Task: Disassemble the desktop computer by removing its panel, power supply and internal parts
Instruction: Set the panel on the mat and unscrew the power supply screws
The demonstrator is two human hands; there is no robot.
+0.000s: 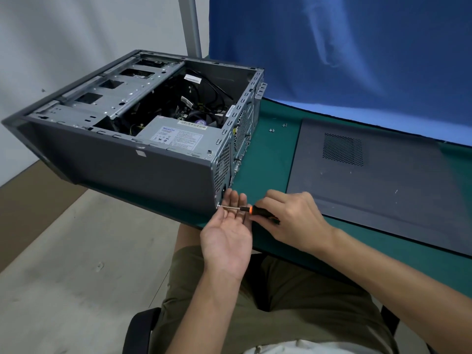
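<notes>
Above our lap in olive shorts (293, 302), the desktop case (127, 162) lies on its side at the table's (268, 154) left end, with the power supply (178, 134) seated in its near rear corner. Our left hand (227, 238) lies flat, palm up, under the screwdriver (255, 212); our right hand (291, 218) wraps the handle, and the removed panel (378, 180) lies further right. A freed screw could roll off that flat palm to the floor, or a slipped tip could jab it.

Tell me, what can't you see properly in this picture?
Head view only.
- Print on the power supply label: too small to read.
- Whatever the screwdriver tip touches: too small.
- Parts deep inside the computer case: hidden by black cables and shadow.
- Right end of the side panel: cut off by the frame edge.
</notes>
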